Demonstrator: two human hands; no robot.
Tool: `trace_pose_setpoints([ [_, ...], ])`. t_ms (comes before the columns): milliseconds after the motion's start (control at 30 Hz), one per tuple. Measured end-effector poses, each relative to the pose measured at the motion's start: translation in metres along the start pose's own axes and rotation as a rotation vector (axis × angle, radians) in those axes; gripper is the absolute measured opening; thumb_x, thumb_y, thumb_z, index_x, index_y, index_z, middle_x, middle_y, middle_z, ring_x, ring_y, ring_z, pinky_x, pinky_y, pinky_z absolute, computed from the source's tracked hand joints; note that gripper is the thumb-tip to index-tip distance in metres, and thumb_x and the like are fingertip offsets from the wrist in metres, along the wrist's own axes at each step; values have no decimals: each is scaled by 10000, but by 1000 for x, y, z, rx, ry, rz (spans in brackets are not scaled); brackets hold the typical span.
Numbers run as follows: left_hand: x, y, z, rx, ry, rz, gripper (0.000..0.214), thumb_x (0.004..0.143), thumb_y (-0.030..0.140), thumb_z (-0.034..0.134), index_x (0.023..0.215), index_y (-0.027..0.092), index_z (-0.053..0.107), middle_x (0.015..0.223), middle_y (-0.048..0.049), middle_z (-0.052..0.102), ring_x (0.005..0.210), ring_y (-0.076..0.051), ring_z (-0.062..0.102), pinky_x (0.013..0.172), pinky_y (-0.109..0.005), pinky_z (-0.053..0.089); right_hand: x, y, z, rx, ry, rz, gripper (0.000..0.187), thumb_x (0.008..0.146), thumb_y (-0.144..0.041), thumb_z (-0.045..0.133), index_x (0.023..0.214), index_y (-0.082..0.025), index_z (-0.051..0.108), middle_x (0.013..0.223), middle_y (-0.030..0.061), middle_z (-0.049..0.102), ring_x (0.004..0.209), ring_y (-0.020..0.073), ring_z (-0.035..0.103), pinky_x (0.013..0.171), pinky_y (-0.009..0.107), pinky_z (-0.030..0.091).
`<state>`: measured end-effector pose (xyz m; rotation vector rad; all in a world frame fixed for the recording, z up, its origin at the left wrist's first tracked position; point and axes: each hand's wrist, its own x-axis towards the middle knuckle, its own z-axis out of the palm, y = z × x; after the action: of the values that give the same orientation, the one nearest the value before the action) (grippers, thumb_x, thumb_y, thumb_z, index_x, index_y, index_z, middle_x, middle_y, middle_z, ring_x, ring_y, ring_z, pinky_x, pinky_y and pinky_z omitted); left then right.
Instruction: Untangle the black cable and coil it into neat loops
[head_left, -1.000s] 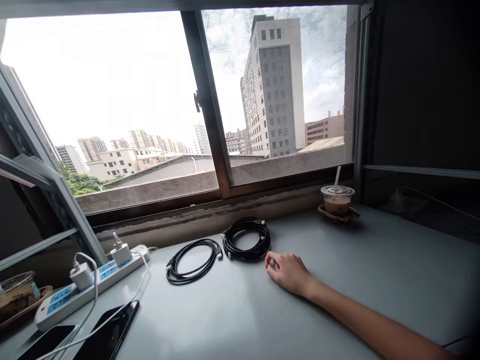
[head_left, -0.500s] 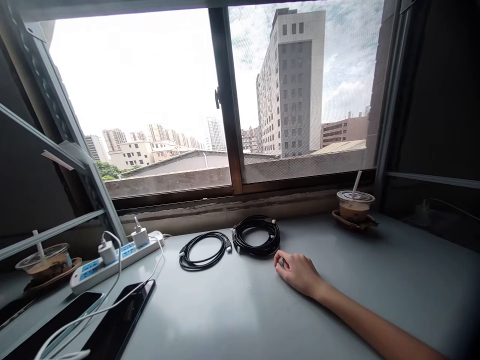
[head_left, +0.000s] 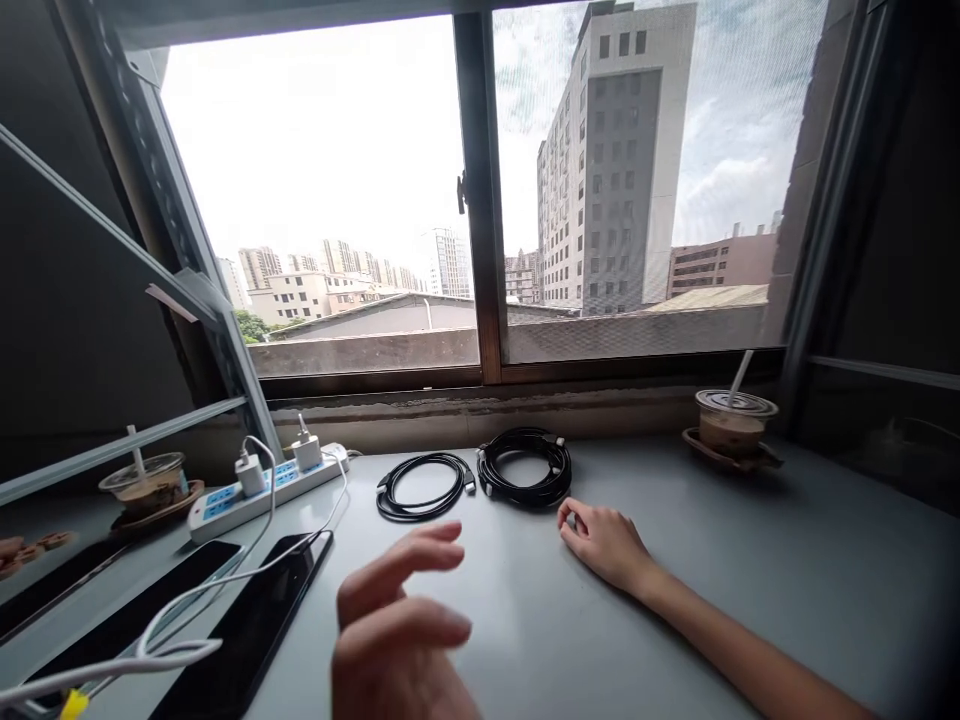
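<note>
Left hand [head_left: 390, 635]: newly risen into view at the bottom, absent half a second ago; the view itself has swung a little leftward. Its fingers are parted and loosely bent, with nothing seen in the grip, above the table and short of both coils.
Black phone [head_left: 247, 630]: beside the left hand, white cord [head_left: 172, 610] looped over it; this makes a snag edge on that side.
Tabletop [head_left: 517, 630]: open room runs between the black phone and the right forearm, straight up to the coils.
Right hand [head_left: 604, 545]: rests palm down as before, thumb and forefinger curved toward each other; its underside is hidden, so any hold cannot be told.
Slim coil [head_left: 420, 513]: flat on the table ahead of the left hand, untouched. The step looks like a reach barely begun; lifting this coil would call for moving forward and pinching its near strands.
Thick coil [head_left: 529, 496]: just right of the slim one, near the right fingertips; contact is unclear.
Power strip [head_left: 270, 503]: bounds the left.
Drink cup [head_left: 731, 430]: stands far right, well apart.
Window wall [head_left: 450, 425]: closes off the back edge.
</note>
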<state>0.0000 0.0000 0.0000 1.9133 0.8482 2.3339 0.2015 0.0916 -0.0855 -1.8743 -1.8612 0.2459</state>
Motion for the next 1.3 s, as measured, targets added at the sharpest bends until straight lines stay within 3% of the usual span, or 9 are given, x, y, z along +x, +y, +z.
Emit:
trace_pose_setpoints([
  [100,18,1,14,-12,-112,18,111,853,248,403,842,245,514,961,-40,540,922,-206,525,755,-348,428,-1,0,0,-21,-11,-2,129,807,-236,452,802,-238,580,587,-43,541,567,110,463,551,211,237],
  [167,29,-1,23,25,-248,9,149,833,165,383,857,231,514,955,-42,538,928,-194,516,781,-342,409,-2,0,0,-39,-21,-4,130,817,-238,448,812,-240,577,598,-39,550,576,114,474,552,212,235],
  [367,58,-6,58,112,-490,7,88,789,167,442,781,211,518,898,-22,556,889,-171,532,825,-344,363,-4,0,0,-61,-45,-22,139,830,-250,427,817,-242,565,599,-35,552,581,123,484,550,220,234],
  [467,82,-16,80,203,-498,-8,98,803,216,460,747,203,540,906,-26,579,913,-183,540,874,-360,347,-4,0,-1,-61,-60,-25,150,828,-257,414,821,-242,563,602,-33,549,583,126,486,551,221,241],
  [567,110,-30,93,244,-464,-129,163,818,274,459,721,187,557,881,-33,602,855,-183,558,854,-358,382,-5,0,-2,-53,-76,-26,155,827,-255,405,829,-243,559,606,-33,551,587,127,489,556,219,252],
  [767,143,-66,92,198,-424,-361,298,827,390,405,753,166,588,788,-53,642,724,-168,578,678,-286,436,-5,0,-3,-35,-82,-21,141,823,-248,418,816,-242,559,608,-35,559,589,123,497,563,221,261],
  [967,147,-138,81,500,-816,-669,406,842,472,361,897,158,611,947,-83,666,784,-185,634,720,-268,461,-4,2,-3,-15,-77,-34,144,812,-242,411,806,-245,555,579,-48,533,561,113,465,555,216,253],
  [1133,131,-202,75,652,-1126,-975,420,797,439,504,990,78,601,728,-145,683,579,-259,657,603,-340,483,-3,2,-3,-10,-81,-43,133,800,-240,415,795,-244,548,547,-55,503,540,109,437,549,217,250],
  [1300,98,-234,85,737,-1256,-1116,527,764,448,567,1172,116,527,691,-122,691,564,-291,668,541,-353,495,-3,1,-1,-10,-65,-33,128,799,-232,420,781,-238,547,538,-54,498,535,106,434,553,216,252],
])
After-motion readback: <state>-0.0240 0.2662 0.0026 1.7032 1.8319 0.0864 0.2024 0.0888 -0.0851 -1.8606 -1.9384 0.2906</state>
